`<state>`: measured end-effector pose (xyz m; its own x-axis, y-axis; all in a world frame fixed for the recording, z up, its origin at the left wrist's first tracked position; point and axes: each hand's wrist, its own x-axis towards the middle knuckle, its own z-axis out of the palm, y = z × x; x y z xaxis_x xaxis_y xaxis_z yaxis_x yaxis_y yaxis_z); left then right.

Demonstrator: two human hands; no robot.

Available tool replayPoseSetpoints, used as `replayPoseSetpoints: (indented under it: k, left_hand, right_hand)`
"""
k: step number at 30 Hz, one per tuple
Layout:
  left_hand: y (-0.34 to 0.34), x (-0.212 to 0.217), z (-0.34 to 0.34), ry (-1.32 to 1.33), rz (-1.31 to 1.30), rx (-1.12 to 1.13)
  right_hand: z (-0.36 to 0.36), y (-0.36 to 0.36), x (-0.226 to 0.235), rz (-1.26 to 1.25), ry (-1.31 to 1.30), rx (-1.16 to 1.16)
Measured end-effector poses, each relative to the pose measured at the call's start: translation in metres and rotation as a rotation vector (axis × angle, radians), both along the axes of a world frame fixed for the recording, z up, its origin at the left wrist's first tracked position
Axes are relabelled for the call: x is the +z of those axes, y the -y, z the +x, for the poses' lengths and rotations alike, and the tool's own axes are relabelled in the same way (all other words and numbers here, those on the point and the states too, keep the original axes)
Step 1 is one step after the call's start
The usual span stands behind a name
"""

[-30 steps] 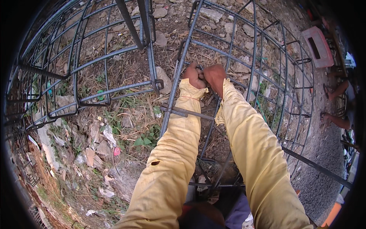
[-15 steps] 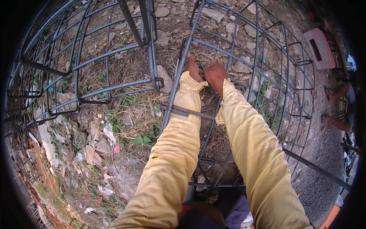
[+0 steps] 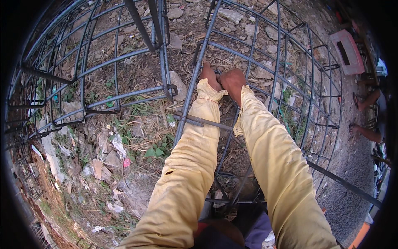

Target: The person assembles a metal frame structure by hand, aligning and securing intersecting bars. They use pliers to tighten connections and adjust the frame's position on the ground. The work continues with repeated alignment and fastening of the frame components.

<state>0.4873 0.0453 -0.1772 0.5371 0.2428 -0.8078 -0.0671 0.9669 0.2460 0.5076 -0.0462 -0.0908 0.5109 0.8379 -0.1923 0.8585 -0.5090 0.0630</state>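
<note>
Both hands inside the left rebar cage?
No. The left hand and right hand are together at a bar of the right rebar cage; the left rebar cage stands apart, untouched.

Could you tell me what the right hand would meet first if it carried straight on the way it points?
Probably a steel bar of the rebar cage just beyond the right hand; past it lies stony ground, though depth is unclear.
</note>
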Motion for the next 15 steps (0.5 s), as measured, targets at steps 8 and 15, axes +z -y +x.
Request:
replayPoseSetpoints:
  k: [8,15]
  left_hand:
    - [0.018,0.05,-0.034,0.02,0.112,0.339]
    - [0.034,0.034,-0.056,-0.2,0.357,0.312]
  right_hand:
    - [0.001,-0.005,-0.003,-0.146,-0.034,-0.044]
    - [-0.005,-0.014,0.004,-0.108,-0.081,0.045]
